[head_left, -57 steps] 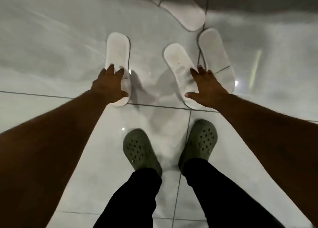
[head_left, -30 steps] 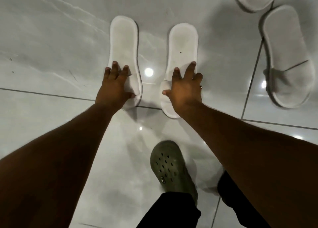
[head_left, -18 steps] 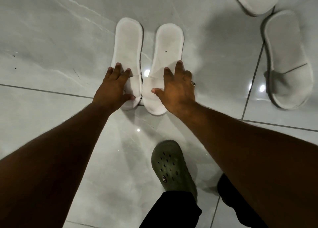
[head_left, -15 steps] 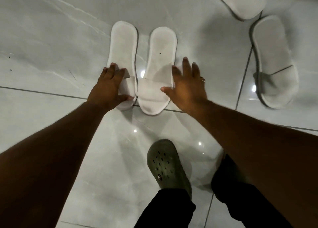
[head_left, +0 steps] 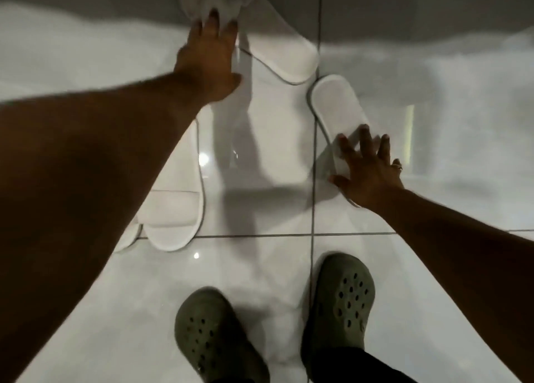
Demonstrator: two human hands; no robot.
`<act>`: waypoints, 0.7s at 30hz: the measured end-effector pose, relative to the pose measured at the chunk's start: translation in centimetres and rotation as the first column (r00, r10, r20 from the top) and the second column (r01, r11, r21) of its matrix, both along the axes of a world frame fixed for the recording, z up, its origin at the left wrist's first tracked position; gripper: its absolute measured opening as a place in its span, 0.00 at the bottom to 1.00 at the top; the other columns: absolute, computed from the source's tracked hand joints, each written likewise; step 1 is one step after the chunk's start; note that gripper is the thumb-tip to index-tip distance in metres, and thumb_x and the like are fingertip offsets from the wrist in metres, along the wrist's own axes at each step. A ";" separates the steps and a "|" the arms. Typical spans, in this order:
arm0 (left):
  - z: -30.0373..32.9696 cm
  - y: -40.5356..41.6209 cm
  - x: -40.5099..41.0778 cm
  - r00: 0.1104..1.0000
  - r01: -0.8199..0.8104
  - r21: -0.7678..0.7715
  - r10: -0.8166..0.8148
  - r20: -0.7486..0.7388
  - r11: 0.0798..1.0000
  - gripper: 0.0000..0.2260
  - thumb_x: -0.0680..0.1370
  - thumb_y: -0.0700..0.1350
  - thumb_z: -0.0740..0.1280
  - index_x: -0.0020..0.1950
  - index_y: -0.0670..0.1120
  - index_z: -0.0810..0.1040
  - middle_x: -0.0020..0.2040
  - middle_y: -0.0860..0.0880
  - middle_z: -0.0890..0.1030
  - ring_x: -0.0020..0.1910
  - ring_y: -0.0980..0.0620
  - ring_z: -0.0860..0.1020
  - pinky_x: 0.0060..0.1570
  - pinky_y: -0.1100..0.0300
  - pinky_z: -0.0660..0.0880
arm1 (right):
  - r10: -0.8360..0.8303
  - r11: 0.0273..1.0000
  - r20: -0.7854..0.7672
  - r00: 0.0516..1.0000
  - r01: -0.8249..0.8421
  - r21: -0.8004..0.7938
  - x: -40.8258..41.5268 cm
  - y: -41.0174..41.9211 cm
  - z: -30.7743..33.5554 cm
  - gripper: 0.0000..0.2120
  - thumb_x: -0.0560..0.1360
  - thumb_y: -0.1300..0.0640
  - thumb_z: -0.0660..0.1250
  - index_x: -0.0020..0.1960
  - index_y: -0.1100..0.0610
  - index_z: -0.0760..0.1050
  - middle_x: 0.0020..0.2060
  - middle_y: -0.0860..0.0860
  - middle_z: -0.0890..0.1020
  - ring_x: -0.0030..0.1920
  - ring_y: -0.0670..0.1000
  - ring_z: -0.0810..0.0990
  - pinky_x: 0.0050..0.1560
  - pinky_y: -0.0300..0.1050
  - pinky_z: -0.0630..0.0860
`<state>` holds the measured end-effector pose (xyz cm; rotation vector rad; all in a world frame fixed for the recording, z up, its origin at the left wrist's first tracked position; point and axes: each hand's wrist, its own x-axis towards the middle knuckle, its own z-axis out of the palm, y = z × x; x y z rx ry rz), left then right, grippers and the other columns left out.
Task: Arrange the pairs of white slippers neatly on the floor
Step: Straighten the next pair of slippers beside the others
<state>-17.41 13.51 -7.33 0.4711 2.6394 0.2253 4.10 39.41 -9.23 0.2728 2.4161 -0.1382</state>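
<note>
Two white slippers lie side by side at lower left: one slipper (head_left: 173,209) shows plainly, its partner (head_left: 127,239) is mostly hidden under my left forearm. Another white slipper (head_left: 277,47) lies slanted at the top. My left hand (head_left: 208,56) stretches out to it, extended fingertips on its blurred toe band. A fourth white slipper (head_left: 338,114) lies angled to the right of the grout line. My right hand (head_left: 367,168) rests on its near end with fingers spread. Neither hand is closed around a slipper.
My feet in green perforated clogs, one clog (head_left: 219,339) and the other (head_left: 341,304), stand at the bottom. The floor (head_left: 260,267) is glossy white tile with dark grout lines and light glare. The top of the view is darker.
Both hands left the first pair, which now sits together at lower left. My left hand reached up to the top slipper and my right hand moved right onto the angled one. The view shifted right.
</note>
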 end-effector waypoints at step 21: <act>-0.5 10.4 8.3 0.929 -0.297 -0.036 0.298 0.221 0.954 0.22 0.76 0.50 0.63 0.69 0.45 0.69 0.68 0.42 0.68 0.66 0.38 0.69 0.64 0.51 0.68 | -0.206 0.978 -0.066 0.976 0.202 -0.056 1.1 1.6 0.0 0.39 0.75 0.38 0.60 0.77 0.49 0.44 0.78 0.55 0.42 0.75 0.69 0.46 0.64 0.75 0.61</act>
